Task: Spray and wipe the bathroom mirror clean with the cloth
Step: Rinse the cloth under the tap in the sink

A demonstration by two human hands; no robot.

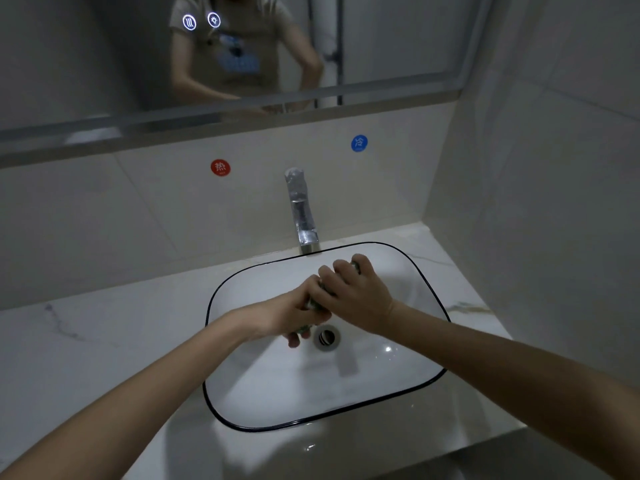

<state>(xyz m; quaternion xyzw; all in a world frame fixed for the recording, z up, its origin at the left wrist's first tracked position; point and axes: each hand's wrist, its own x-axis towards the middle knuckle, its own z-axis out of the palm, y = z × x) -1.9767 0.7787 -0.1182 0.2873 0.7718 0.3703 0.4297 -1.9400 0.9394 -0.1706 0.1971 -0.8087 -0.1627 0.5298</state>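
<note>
Cloth (320, 295): twisted, gripped by 2 curled hands, left hand (294, 315) and right hand (353, 292), over sink (381, 403) drain. Mirror (86, 64) above sink: wiping likely pending; wringing stage.

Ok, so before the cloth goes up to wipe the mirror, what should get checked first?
1. Both hands grip the cloth: ok, left hand and right hand are wrapped round it.
2. Cloth held over the sink, so drips fall in: ok.
3. Faucet off: ok, no stream visible.
4. Cloth wrung out enough: cannot tell, mostly hidden by the hands.
5. Spray bottle within reach: not ok, none in view.
6. Mirror free to wipe: ok, nothing in front of it.
</note>
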